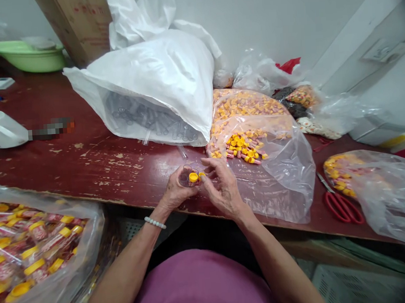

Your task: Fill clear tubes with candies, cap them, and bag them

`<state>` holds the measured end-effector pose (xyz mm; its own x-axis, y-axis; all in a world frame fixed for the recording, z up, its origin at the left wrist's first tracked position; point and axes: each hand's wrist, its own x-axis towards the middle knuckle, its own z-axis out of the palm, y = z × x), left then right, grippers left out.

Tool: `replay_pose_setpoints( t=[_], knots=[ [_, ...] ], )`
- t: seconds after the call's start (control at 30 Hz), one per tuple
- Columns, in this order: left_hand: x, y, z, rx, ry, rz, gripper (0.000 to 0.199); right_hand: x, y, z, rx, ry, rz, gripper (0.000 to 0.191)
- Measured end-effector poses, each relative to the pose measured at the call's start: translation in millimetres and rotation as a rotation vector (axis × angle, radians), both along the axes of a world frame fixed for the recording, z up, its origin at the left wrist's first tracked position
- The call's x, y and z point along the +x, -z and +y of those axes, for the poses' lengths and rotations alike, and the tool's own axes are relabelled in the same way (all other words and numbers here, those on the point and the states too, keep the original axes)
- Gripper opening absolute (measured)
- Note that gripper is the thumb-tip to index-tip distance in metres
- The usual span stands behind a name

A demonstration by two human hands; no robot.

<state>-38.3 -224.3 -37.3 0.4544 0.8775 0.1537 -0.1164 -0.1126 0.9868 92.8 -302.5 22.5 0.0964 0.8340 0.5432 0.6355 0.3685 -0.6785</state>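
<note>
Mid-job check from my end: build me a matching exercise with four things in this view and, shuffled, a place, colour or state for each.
Things
1. Left hand
2. Sack
3. Scissors
4. Basin

Descriptions
A. white, lying with its mouth open
B. light green, near the picture's left edge
C. curled around clear tubes, with a beaded bracelet at its wrist
D. red-handled, on the right part of the table

Pairs: 1-C, 2-A, 3-D, 4-B
</note>
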Motion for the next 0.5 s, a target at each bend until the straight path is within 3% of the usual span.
replay_pose_setpoints(
  t=[0.07, 0.2, 0.3, 0.37, 0.43, 0.5],
  knots=[
    [-0.8, 0.3, 0.7, 0.005, -0.001, 0.005, 0.045, -2.8, 0.3, -3.7, 0.002, 0.033, -0.06, 0.041],
    [-3.2, -1.1, 2.1, 0.065, -0.012, 0.07, 0.039, -16.4, -3.2, -8.9, -0.078, -0.079, -0.32, 0.047],
    [-1.6, -2.7, 0.6, 0.02, -0.016, 0.047, 0.039, -6.6, -5.1, -6.2, -0.077, -0.084, -0.259, 0.045],
    [0.9, -3.8, -1.4, -0.037, -0.038, 0.019, 0.043, 18.3, -0.7, 1.6, -0.012, 0.059, -0.085, 0.037],
    [3.0, -4.5, -3.0, -0.074, -0.059, 0.01, 0.045, 52.3, 9.9, 14.6, 0.021, 0.309, 0.071, 0.028],
    [4.0, -4.9, -3.5, -0.086, -0.055, 0.013, 0.046, 83.6, 24.1, 30.6, -0.067, 0.481, 0.054, 0.023]
  ],
)
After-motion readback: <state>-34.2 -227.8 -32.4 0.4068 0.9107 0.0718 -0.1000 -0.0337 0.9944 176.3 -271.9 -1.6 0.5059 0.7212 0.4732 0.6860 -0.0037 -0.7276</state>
